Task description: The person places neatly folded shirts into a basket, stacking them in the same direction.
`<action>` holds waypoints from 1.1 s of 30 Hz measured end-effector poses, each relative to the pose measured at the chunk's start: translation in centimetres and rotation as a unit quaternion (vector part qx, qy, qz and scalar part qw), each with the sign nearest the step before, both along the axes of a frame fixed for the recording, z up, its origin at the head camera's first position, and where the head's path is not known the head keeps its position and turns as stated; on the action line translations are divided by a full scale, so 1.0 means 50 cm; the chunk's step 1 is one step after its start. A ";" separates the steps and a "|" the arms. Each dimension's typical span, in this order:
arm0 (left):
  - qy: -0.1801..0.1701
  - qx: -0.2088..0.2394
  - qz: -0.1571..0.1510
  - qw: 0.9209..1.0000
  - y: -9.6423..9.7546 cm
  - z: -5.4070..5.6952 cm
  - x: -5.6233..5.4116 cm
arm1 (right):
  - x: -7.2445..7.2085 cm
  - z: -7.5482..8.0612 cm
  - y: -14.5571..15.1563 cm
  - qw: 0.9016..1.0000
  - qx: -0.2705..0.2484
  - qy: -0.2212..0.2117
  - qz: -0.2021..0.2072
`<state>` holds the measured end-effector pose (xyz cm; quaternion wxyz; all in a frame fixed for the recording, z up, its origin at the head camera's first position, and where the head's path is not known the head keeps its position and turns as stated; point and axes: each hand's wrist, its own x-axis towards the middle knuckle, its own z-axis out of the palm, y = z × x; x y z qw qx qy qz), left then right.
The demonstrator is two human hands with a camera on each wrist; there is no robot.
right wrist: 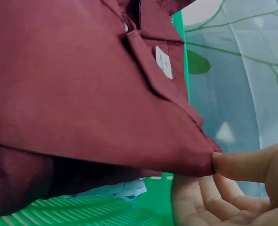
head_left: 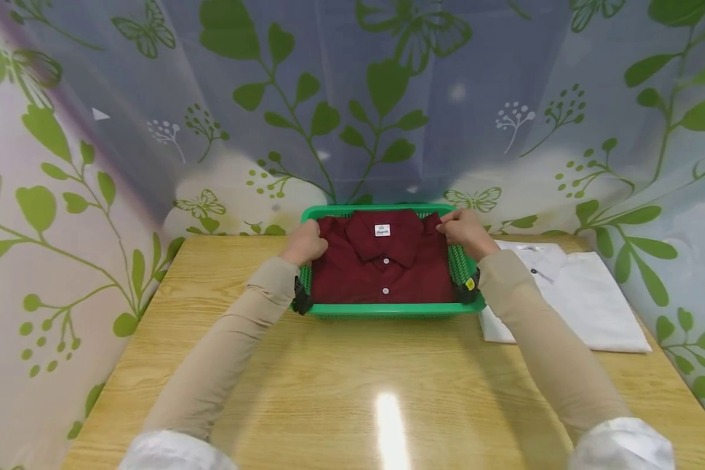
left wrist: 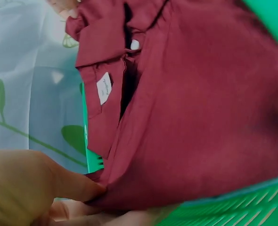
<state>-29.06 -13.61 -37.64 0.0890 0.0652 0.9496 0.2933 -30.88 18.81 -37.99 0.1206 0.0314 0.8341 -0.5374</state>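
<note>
A folded dark red shirt (head_left: 352,274) with a collar, white buttons and a white neck label lies within the green plastic basket (head_left: 388,309). My left hand (head_left: 305,243) pinches the shirt's far left corner; the left wrist view shows the thumb (left wrist: 77,183) on top of the cloth. At the far right corner, my right hand (head_left: 469,232) pinches the fabric between thumb and fingers. The right wrist view has that corner lifted, with a light blue cloth (right wrist: 125,189) visible beneath the shirt on the basket's slotted floor.
A folded white shirt (head_left: 593,300) lies on the wooden table (head_left: 329,378) to the right of the basket, partly behind my right forearm. Behind the table hangs a curtain (head_left: 341,104) printed with green leaves and butterflies, close to the basket's far rim.
</note>
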 end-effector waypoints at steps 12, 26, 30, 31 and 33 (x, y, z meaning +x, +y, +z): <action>0.151 -0.195 0.013 0.969 0.021 0.007 -0.005 | -0.014 -0.005 -0.005 1.000 -0.003 0.008 0.014; 0.022 0.062 -0.136 0.988 0.043 0.011 -0.050 | -0.031 0.012 -0.042 0.995 -0.003 0.057 0.078; -0.020 0.025 -0.152 0.988 0.046 -0.012 -0.063 | -0.038 0.001 -0.054 0.988 0.056 0.021 0.142; -0.029 0.019 -0.156 0.987 0.046 -0.017 -0.065 | -0.039 -0.004 -0.055 0.986 0.068 0.021 0.152; -0.034 0.000 -0.169 0.985 0.045 -0.026 -0.067 | -0.044 -0.015 -0.054 0.981 0.091 0.023 0.171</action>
